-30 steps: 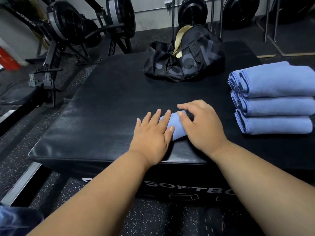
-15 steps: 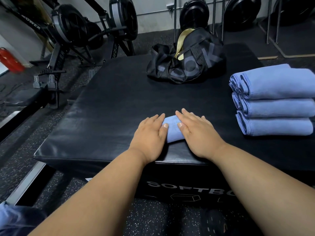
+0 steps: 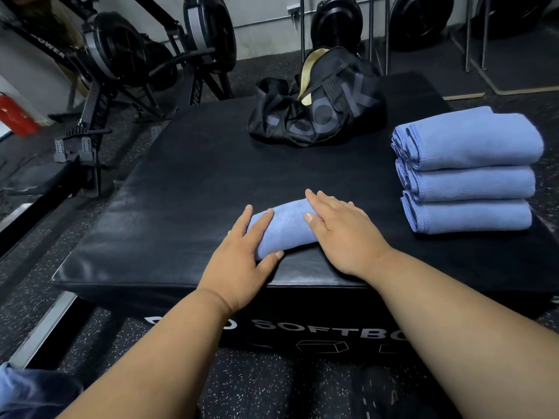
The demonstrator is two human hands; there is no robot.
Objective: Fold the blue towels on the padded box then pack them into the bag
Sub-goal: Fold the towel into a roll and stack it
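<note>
Since half a second ago the two hands have slid apart along the folded blue towel, baring more of its cloth between them. The left hand now lies on the towel's left end, fingers fairly straight over the top and thumb tucked against the near edge. The right hand rests flat on the right end with fingers straight and close together, thumb laid on the cloth. Neither hand grips; both press down.

The towel lies near the front edge of the padded box, around 6 o'clock on its top. At 3 o'clock, well apart from the hands, three folded towels lie in a row, each touching the next, their rolled edges facing left. At 12 o'clock, toward the far edge, sits the black bag, slumped, with a gold strap rising from its top. Beyond the box at 10 o'clock stand rowing machines, and a red extinguisher shows at 9 o'clock.
</note>
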